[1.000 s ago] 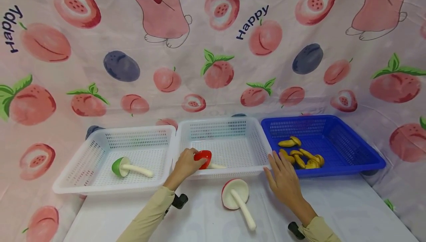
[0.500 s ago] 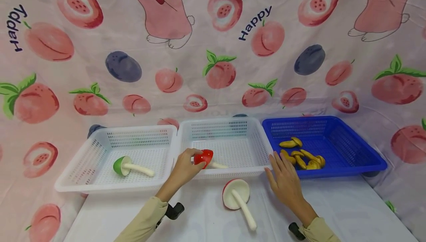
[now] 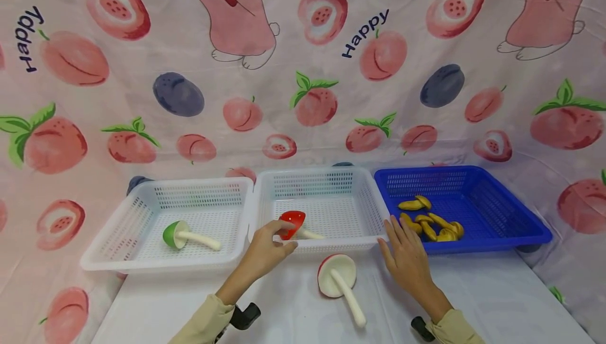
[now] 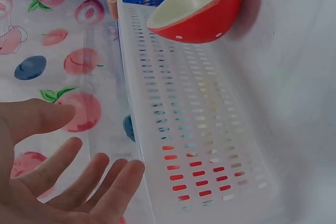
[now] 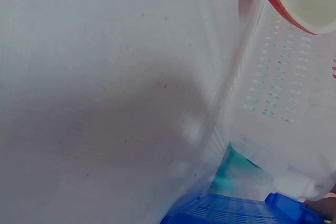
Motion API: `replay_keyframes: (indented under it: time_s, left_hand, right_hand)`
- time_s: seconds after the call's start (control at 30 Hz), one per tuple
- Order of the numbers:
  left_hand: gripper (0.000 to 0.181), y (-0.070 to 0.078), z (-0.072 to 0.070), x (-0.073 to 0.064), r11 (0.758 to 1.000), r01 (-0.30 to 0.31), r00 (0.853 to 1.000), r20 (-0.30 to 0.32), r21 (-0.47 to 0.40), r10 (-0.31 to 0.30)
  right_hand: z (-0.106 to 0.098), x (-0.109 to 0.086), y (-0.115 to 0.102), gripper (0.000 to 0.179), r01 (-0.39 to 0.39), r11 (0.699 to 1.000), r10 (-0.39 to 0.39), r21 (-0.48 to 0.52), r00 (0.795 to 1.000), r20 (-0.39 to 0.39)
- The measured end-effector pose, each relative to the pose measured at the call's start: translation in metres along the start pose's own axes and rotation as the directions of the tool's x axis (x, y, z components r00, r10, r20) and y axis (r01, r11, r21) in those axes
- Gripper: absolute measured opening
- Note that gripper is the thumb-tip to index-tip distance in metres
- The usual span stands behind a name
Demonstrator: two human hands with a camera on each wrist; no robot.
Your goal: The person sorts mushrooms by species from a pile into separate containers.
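Note:
A red toy mushroom (image 3: 294, 222) with a white stem lies in the front left of the middle white basket (image 3: 331, 242). Over that basket's front rim, my left hand (image 3: 266, 249) is spread with thumb and fingers apart and nothing between them. The left wrist view shows the same hand (image 4: 73, 171) with loosely bent fingers beside the basket's rim. My right hand (image 3: 404, 254) rests its straight fingers at the corner where the middle basket meets the blue basket (image 3: 492, 244). Between my hands, a larger red-capped mushroom (image 3: 337, 276) lies on the table, its pale underside and stem showing.
The left white basket (image 3: 156, 266) holds a green-capped mushroom (image 3: 177, 235). Several yellow-brown mushrooms (image 3: 428, 225) lie in the blue basket. All three baskets stand side by side on a white-covered table (image 3: 293, 312), against a fruit-printed cloth (image 3: 284, 91).
My left hand has let go of the red mushroom in the middle basket and drawn back toward the front rim, fingers parting. The right hand stays where it was.

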State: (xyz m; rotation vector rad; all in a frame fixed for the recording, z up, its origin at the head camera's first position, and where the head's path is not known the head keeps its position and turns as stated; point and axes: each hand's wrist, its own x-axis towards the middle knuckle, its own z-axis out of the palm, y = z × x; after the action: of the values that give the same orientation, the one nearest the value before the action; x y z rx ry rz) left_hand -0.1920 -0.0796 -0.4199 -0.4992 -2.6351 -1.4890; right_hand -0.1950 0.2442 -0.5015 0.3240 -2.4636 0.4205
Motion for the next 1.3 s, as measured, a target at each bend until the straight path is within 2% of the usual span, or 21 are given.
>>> replay_keyframes:
  time_s: [0.27, 0.4, 0.6, 0.67, 0.93, 1.13, 1.3]
  left_hand:
    - [0.030, -0.007, 0.004, -0.005, 0.999, -0.010, 0.994, 0.105, -0.049, 0.015]
    - [0.029, -0.006, 0.005, -0.008, 0.994, -0.044, 0.988, 0.142, -0.100, 0.058]
    - [0.029, -0.009, 0.011, -0.009, 0.985, -0.082, 0.972, 0.208, -0.149, 0.112]
    - [0.030, -0.015, 0.014, -0.009, 0.985, -0.087, 0.965, 0.234, -0.152, 0.121]
    - [0.036, -0.023, 0.026, -0.011, 0.986, -0.081, 0.931, 0.341, -0.148, 0.128]
    - [0.045, -0.034, 0.038, -0.009, 0.985, -0.033, 0.890, 0.443, -0.172, 0.107]
    - [0.053, -0.042, 0.049, -0.006, 0.985, -0.021, 0.863, 0.494, -0.174, 0.105]
  right_hand:
    - [0.002, -0.001, 0.001, 0.056, -0.005, 1.000, 0.005, -0.008, 1.000, -0.001]
    - [0.002, -0.001, 0.001, 0.057, -0.004, 1.000, 0.004, -0.006, 1.000, -0.006]
    - [0.002, -0.001, 0.001, 0.057, -0.003, 1.000, 0.003, -0.006, 1.000, -0.012]
    - [0.002, -0.001, 0.000, 0.057, -0.001, 1.000, 0.001, -0.004, 1.000, -0.016]
    - [0.003, -0.001, 0.003, 0.054, 0.021, 1.000, -0.020, 0.014, 0.999, -0.035]
    - [0.003, -0.001, 0.005, 0.052, 0.045, 0.999, -0.043, 0.025, 0.997, -0.063]
    - [0.003, -0.002, 0.005, 0.052, 0.043, 0.999, -0.042, 0.023, 0.997, -0.060]
